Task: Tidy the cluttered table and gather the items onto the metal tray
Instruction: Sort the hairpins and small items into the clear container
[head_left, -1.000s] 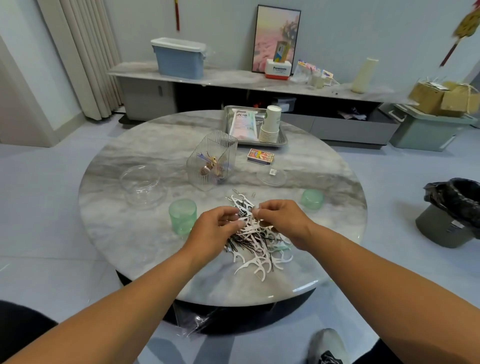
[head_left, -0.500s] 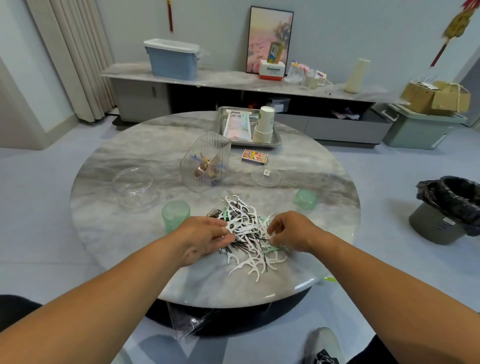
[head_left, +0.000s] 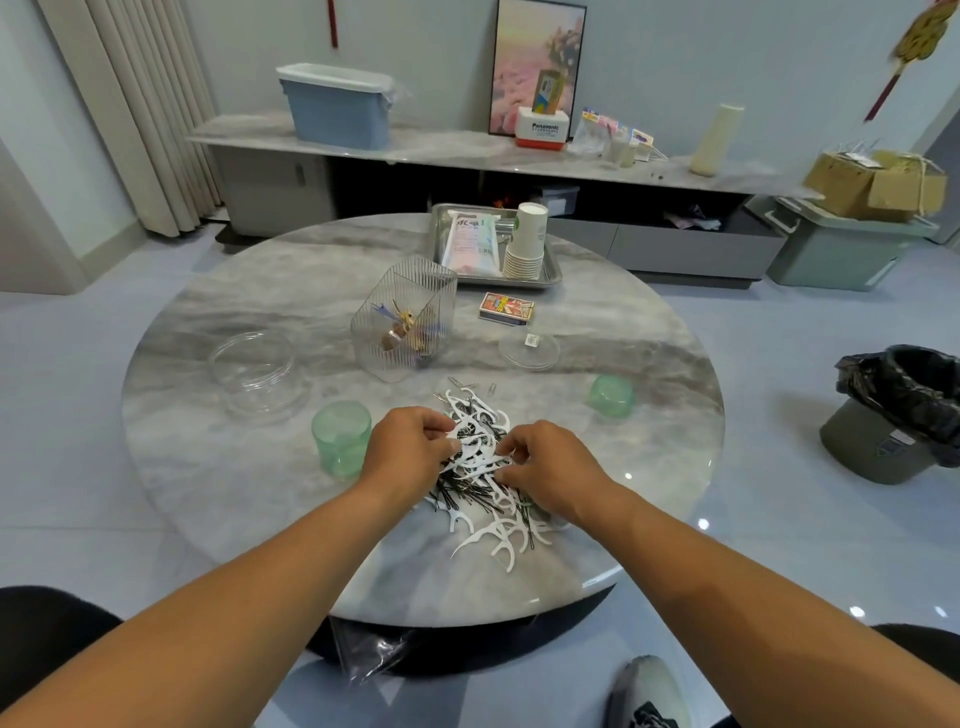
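a pile of floss picks and hairpins (head_left: 480, 470) is spread on the near part of the round table (head_left: 218, 467), with the left hand (head_left: 410, 449) set on its left edge and the right hand (head_left: 553, 470) on its right. a plastic cup (head_left: 341, 438) stands just left of the left hand; a second cup (head_left: 610, 396) lies to the right. behind the pile a wire cage (head_left: 404, 318) is placed, a round container (head_left: 253, 366) to its left, a lid (head_left: 529, 351) and a small box (head_left: 506, 308) to its right. at the far edge, a metal tray (head_left: 551, 270) holds a packet (head_left: 471, 241) and stacked paper cups (head_left: 525, 241).

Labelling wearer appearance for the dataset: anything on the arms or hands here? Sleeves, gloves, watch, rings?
Nothing worn that shows. Left hand and right hand are bare, no gloves; no rings or watch visible. Both forearms are bare up to the frame edge, with no sleeve in view.
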